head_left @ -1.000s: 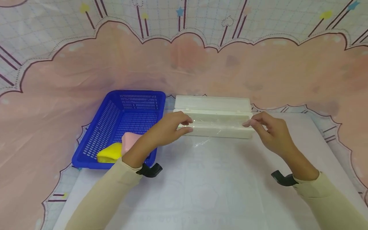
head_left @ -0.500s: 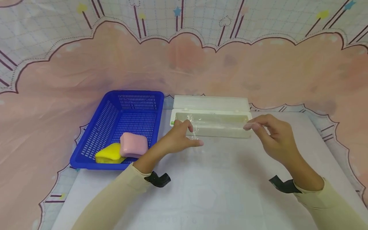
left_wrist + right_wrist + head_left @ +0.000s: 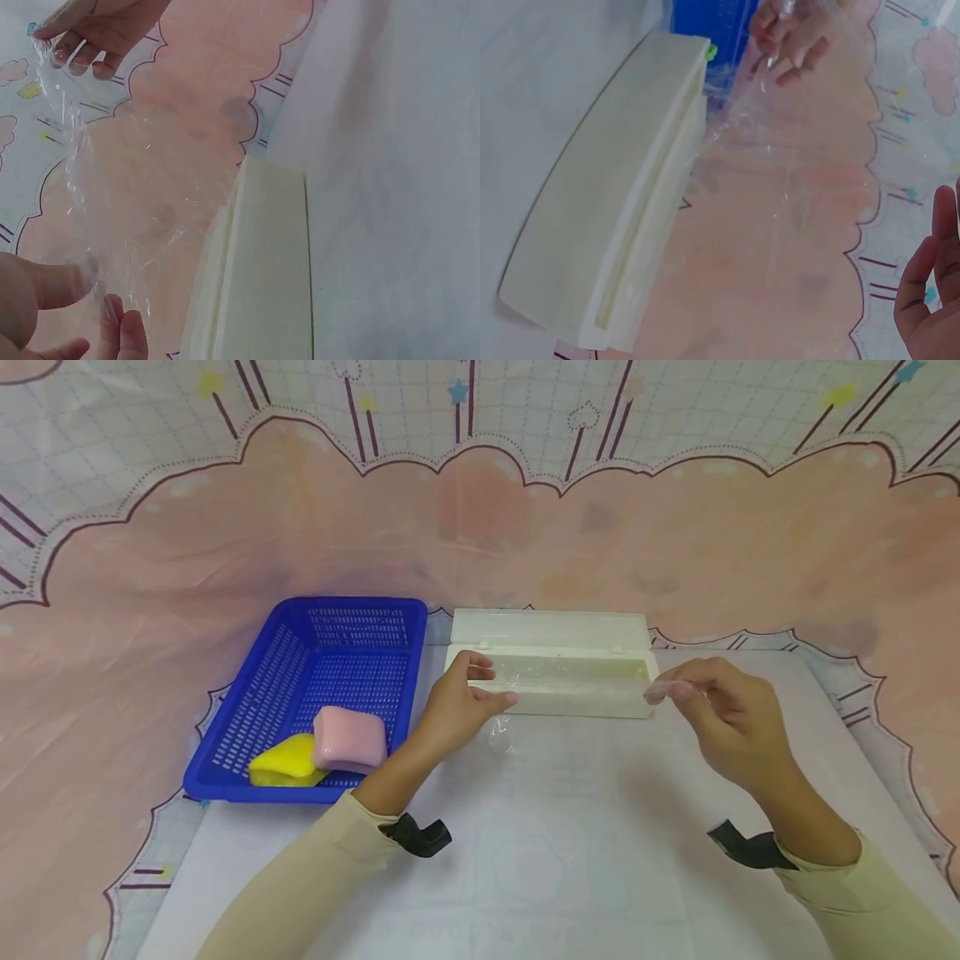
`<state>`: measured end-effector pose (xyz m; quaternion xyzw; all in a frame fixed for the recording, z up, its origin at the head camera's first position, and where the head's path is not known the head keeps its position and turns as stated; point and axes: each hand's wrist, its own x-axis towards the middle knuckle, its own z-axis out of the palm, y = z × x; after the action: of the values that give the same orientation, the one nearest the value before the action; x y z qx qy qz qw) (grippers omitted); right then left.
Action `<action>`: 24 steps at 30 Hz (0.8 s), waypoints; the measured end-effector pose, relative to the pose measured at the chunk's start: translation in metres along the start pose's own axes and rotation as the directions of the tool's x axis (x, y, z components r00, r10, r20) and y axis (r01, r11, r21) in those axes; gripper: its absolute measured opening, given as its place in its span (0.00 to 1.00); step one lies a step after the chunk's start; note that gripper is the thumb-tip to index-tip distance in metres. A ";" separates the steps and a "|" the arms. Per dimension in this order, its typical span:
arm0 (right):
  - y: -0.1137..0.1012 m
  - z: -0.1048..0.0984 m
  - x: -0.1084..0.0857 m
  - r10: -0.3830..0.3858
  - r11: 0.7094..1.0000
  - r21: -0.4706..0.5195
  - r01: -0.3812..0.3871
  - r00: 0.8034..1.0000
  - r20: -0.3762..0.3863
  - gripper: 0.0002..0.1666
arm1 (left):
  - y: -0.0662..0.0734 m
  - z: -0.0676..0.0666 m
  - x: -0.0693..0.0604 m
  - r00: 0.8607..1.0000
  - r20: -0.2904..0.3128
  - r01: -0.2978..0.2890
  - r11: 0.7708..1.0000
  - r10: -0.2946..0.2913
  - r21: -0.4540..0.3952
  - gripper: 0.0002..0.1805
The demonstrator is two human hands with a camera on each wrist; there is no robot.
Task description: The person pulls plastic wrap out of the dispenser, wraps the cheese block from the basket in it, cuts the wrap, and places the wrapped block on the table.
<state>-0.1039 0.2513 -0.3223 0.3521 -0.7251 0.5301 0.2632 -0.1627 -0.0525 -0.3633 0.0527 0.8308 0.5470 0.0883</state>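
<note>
A clear sheet of plastic wrap [image 3: 150, 187] spans the space between my two hands, crinkled and partly hard to see. My right hand [image 3: 731, 722] pinches its right end between thumb and forefinger. At the other end my left hand [image 3: 461, 702] has thumb and fingers about the bunched film, and a loose bit dangles below. Behind the wrap lies a long white wrap dispenser box [image 3: 588, 704], its lid [image 3: 551, 628] raised at the back. A small green piece [image 3: 712, 52] shows at the box's end in the right wrist view.
On the left stands a blue plastic basket [image 3: 247, 693]. A pink soap-like block [image 3: 349, 739] and a yellow sponge-like block [image 3: 288, 762] lie at its near end. White sheeting [image 3: 570, 843] covers the table, and a patterned cloth [image 3: 480, 535] hangs behind.
The left hand has shifted right and nearer, then brought its spread thumb and fingers closer together around the film. My right hand, still pinching the plastic wrap, has drifted slightly right.
</note>
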 end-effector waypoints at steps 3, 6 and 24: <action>0.002 -0.002 -0.002 0.002 1.000 0.010 -0.002 1.000 0.007 0.12 | 0.001 -0.002 0.001 1.000 0.004 -0.010 0.999 0.011 -0.033 0.31; 0.002 -0.005 -0.005 0.014 0.999 -0.036 -0.013 1.000 0.013 0.11 | 0.002 -0.006 0.000 1.000 0.002 -0.019 0.999 0.019 -0.030 0.30; 0.001 -0.025 -0.024 0.021 0.998 -0.053 -0.018 0.999 0.050 0.09 | 0.019 -0.057 -0.030 0.986 0.167 0.029 0.982 0.002 -0.186 0.25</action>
<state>-0.0899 0.2812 -0.3340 0.3514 -0.7486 0.5043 0.2487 -0.1451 -0.1017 -0.3213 0.0839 0.7655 0.6160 0.1656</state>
